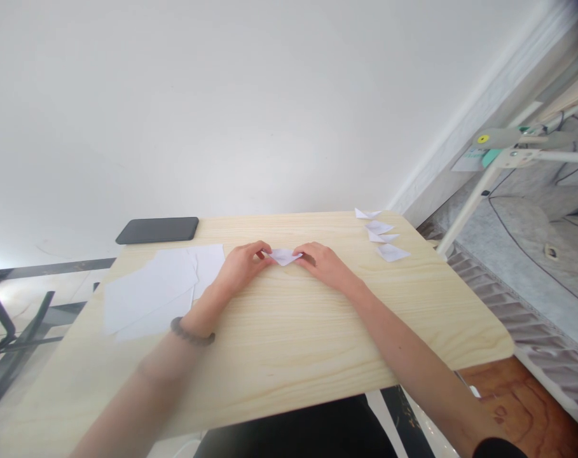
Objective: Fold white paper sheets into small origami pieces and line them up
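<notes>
A small folded piece of white paper (283, 256), pointed at its lower edge, is stretched between my two hands over the middle of the table. My left hand (245, 264) pinches its left corner between thumb and fingers. On the other side, my right hand (321, 262) grips the right corner the same way. Loose sheets of white paper (150, 289) lie overlapping just left of my left hand. To the right of my right hand, several folded paper boats (392, 252) stand in a rough column toward the table's far right corner.
A black phone (158, 230) lies at the back left of the light wooden table (298, 356). A white wall (269, 108) rises behind it. White metal tubing (474, 197) stands beyond the right edge, and a dark metal frame (12, 331) is on the left.
</notes>
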Demonstrator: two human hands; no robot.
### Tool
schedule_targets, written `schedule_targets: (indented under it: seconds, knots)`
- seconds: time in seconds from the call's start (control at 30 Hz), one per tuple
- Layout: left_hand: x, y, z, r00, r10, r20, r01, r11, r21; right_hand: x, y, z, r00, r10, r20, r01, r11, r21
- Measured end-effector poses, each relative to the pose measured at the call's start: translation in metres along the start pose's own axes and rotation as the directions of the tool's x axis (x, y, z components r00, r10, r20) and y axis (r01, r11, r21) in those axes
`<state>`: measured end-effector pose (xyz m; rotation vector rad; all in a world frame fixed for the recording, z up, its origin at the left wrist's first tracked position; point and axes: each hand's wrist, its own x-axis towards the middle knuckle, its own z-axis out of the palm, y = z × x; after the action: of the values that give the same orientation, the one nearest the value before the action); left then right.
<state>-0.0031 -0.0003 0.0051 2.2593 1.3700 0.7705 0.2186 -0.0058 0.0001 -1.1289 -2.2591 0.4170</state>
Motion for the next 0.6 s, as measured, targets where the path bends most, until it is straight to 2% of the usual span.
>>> schedule_targets:
  seconds: [0.17, 0.33, 0.47, 0.6]
  knots:
    - [0.0009, -0.0087, 0.0005, 0.997, 0.080, -0.025, -0.082, 0.992, -0.093, -0.0003, 0.0031, 0.0000, 0.999, -0.032, 0.002, 0.032, 0.999, 0.004]
    - [0.0011, -0.0065, -0.0006, 0.978, 0.206, -0.019, -0.207, 0.977, -0.059, -0.0004, 0.0005, 0.0013, 0.998, -0.052, -0.022, 0.053, 0.998, 0.019]
    - [0.0007, -0.0054, -0.0020, 0.980, 0.200, -0.006, -0.200, 0.979, -0.032, 0.0002, -0.0025, 0.0023, 0.998, -0.038, -0.044, 0.038, 0.999, 0.018]
    - [0.0001, -0.0041, -0.0019, 0.986, 0.168, -0.015, -0.169, 0.980, -0.104, 0.0010, -0.0033, 0.0043, 0.996, 0.039, -0.086, -0.033, 0.997, 0.068]
